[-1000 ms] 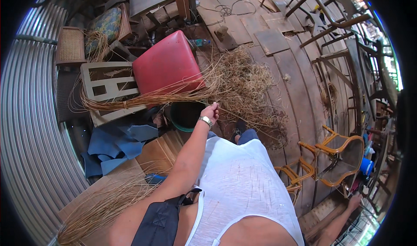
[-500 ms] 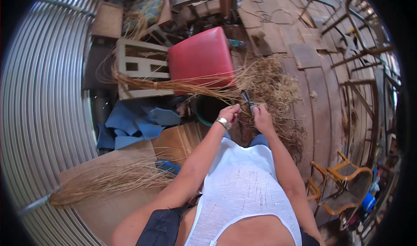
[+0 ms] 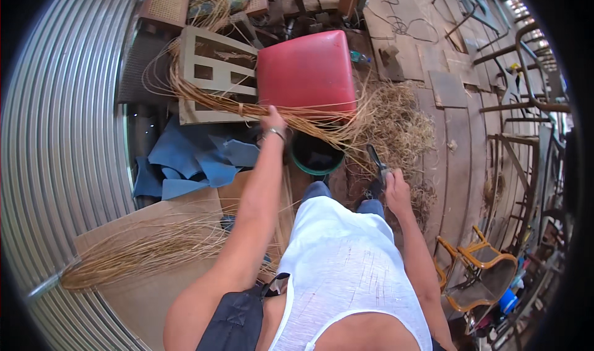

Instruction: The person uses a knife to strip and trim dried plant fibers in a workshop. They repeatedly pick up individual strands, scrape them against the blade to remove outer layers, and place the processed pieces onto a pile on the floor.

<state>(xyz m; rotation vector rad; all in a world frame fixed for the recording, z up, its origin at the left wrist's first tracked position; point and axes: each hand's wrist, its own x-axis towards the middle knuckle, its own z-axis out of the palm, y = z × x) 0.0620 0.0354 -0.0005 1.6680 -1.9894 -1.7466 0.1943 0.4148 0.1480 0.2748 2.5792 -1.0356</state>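
Strands of pale rattan cane (image 3: 247, 108) run in a long bundle across the scene, and the left hand (image 3: 270, 119) is clenched around them at mid-length, just in front of the red cushioned stool (image 3: 306, 69). To the left the bundle arcs over a grey wooden frame (image 3: 213, 72); to the right it fans out loosely toward a heap of frayed cane scraps (image 3: 396, 125) on the plank floor (image 3: 458, 140). The right hand (image 3: 396, 190) sits nearer the body, fingers closed on a dark-handled cutting tool (image 3: 376, 162) whose tip points up toward the splayed ends. Below the grip stands a dark bucket with a green rim (image 3: 317, 156). The likeliest trouble, as I judge it, is the loose right end: only one point is held, so single strands could slide out or whip back when cut, and the springy curve on the left may pull the bundle sideways against the frame. The tool's point lies close to the left forearm's line, so a slip through thin cane could carry it toward that wrist. Another sheaf of cane (image 3: 142, 252) lies near on a board (image 3: 154, 295) at left, beside blue cloth pieces (image 3: 185, 159), well apart from both hands.
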